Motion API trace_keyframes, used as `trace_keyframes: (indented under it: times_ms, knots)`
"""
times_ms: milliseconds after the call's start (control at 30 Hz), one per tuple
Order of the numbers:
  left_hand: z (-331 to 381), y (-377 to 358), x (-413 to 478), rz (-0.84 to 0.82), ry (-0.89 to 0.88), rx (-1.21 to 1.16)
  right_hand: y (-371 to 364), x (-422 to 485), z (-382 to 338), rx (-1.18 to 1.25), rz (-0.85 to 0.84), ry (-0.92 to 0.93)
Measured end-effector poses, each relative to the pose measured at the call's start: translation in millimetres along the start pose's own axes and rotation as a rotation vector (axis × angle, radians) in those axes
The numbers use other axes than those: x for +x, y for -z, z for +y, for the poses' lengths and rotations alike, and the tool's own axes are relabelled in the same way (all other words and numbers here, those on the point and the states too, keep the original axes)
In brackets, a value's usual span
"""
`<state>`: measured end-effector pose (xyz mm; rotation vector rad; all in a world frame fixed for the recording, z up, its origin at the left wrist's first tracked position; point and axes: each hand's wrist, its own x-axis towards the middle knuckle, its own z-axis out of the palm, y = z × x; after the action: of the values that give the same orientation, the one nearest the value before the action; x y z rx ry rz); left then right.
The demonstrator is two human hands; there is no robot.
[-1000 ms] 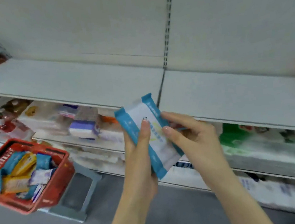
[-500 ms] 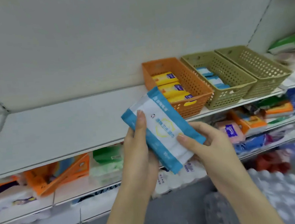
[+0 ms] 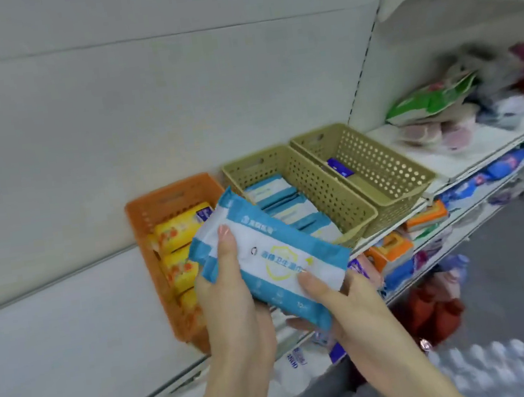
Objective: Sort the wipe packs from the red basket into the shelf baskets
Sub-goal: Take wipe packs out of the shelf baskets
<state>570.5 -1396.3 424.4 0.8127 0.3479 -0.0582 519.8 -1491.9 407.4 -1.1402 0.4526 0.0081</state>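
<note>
A blue-and-white wipe pack (image 3: 271,256) is held by both hands in front of the shelf. My left hand (image 3: 234,304) grips its left end with the thumb on top. My right hand (image 3: 343,307) holds its lower right end from below. Behind it on the shelf stands an orange basket (image 3: 168,196) with yellow packs (image 3: 175,232). Beside that stands a tan basket (image 3: 337,202) with matching blue-and-white packs (image 3: 284,202). A second tan basket (image 3: 382,163) further right holds one dark blue pack (image 3: 339,166). The red basket is out of view.
The white shelf (image 3: 57,339) runs bare to the left of the baskets. To the right lie loose bagged goods (image 3: 433,101). Lower shelves hold orange and blue packs (image 3: 392,248). Wrapped bottles (image 3: 489,365) stand on the floor at lower right.
The view has swung right from the red basket to the shelf baskets. Both hands have carried the blue-and-white pack closer to the orange and tan baskets.
</note>
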Motion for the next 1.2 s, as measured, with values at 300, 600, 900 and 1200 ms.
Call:
trace_keyframes:
  times_ms: [300,600,900,1200]
  knots:
    - [-26.7,-57.1,75.5,0.111,-0.185,0.09,24.3,93.3,-48.7,0.009,-0.072,-0.099]
    - [-15.4,-35.6,124.7,0.364,-0.29,0.071,46.2,216.6,-78.1,-0.313,0.037,0.01]
    - [-10.4,-17.8,125.9,0.452,-0.306,-0.026,30.3,312.7,-36.7,0.05,0.206,-0.49]
    - [-19.9,-17.6,126.0,0.492,-0.248,-0.037,31.3,317.1,-34.7,0.062,0.168,-0.416]
